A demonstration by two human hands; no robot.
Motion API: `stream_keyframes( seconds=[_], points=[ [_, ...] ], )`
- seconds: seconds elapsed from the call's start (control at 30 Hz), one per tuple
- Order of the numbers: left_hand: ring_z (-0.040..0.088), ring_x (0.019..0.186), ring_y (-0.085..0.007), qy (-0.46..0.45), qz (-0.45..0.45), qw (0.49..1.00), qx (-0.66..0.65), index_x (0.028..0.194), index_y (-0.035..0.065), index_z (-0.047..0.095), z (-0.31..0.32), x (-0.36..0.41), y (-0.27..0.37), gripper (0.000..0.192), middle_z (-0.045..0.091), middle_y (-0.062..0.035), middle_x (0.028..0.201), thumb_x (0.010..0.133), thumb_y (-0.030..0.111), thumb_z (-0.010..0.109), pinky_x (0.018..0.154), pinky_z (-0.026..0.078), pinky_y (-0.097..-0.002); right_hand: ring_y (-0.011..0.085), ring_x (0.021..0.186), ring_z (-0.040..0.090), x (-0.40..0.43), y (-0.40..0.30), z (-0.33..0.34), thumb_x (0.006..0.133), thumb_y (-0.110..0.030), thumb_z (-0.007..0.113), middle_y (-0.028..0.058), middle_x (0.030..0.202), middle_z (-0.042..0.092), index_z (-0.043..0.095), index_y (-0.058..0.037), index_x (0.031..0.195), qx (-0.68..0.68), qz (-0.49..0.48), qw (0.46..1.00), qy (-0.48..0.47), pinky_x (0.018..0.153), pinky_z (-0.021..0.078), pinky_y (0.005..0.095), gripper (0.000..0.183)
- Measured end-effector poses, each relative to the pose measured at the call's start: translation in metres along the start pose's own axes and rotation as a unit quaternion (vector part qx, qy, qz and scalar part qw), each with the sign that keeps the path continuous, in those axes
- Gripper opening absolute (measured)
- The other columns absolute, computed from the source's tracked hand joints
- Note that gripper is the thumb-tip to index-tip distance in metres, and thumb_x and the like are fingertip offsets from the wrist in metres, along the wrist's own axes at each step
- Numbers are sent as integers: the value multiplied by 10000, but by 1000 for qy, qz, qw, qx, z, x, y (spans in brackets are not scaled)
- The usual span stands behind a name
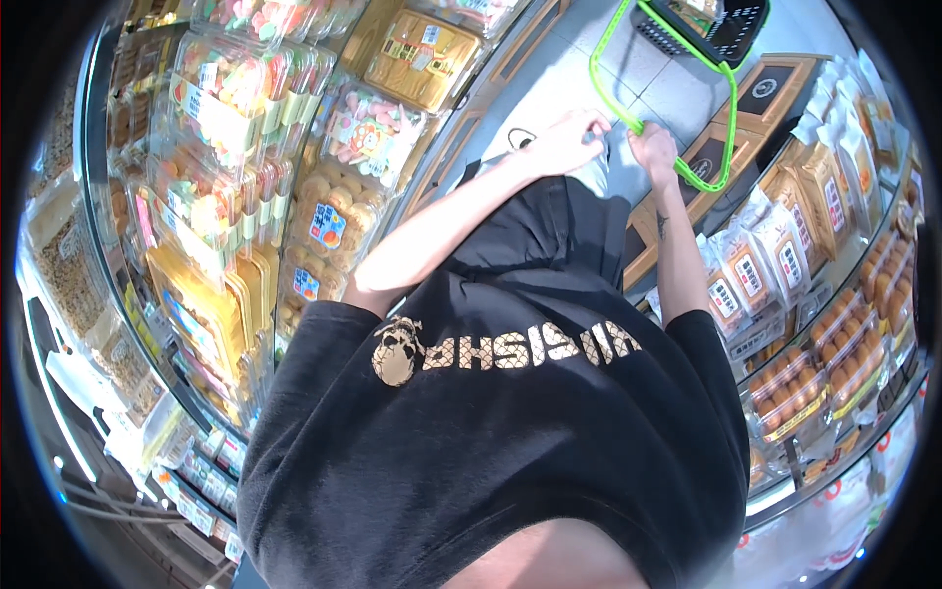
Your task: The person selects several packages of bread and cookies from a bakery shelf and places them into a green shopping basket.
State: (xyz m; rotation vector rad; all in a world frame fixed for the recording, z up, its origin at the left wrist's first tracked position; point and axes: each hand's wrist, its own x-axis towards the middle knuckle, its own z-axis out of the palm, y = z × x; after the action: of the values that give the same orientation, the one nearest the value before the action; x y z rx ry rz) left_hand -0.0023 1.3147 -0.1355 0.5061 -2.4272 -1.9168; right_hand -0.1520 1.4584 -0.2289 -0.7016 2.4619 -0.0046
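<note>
My right hand [654, 151] is closed around the bright green handle [734, 132] of a black plastic shopping basket [743, 37]. The basket hangs beyond the hand at the top, over the tiled floor, and a clear-lidded food pack [695, 9] lies in it. My left hand [578, 141] is left of the handle, apart from it, in front of my dark trousers. Its fingers are loosely curled and apart, with nothing visible between them. Nearest to it on the left shelf are a pack of pastel sweets [372, 136] and a clear box of golden pastries [423, 59].
Stacked clear boxes of colourful sweets [221, 96] and round cookies [335, 213] fill the shelves along the left. On the right, shelves hold white-and-brown bags [751, 269] and trays of small round cakes [787, 390]. Wooden cabinet fronts [765, 88] edge the grey tiled floor [548, 81].
</note>
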Motion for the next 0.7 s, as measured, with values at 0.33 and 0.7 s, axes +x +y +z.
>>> stream_keyframes(
  seconds=[0.33,0.7],
  points=[
    [474,1077,-267,40,182,900,394,1028,90,564,48,-8,-12,383,537,-115,1058,692,271,588,987,307,-437,333,757,625,-66,3,11,741,-322,605,184,811,630,599,-48,867,5,-53,998,19,702,499,411,301],
    [595,640,-247,-129,172,860,462,754,71,642,76,-68,-52,239,585,-99,639,686,299,621,662,471,-379,316,811,602,-191,27,37,668,-279,633,173,843,617,589,-44,917,214,-119,970,17,730,469,416,345]
  ],
)
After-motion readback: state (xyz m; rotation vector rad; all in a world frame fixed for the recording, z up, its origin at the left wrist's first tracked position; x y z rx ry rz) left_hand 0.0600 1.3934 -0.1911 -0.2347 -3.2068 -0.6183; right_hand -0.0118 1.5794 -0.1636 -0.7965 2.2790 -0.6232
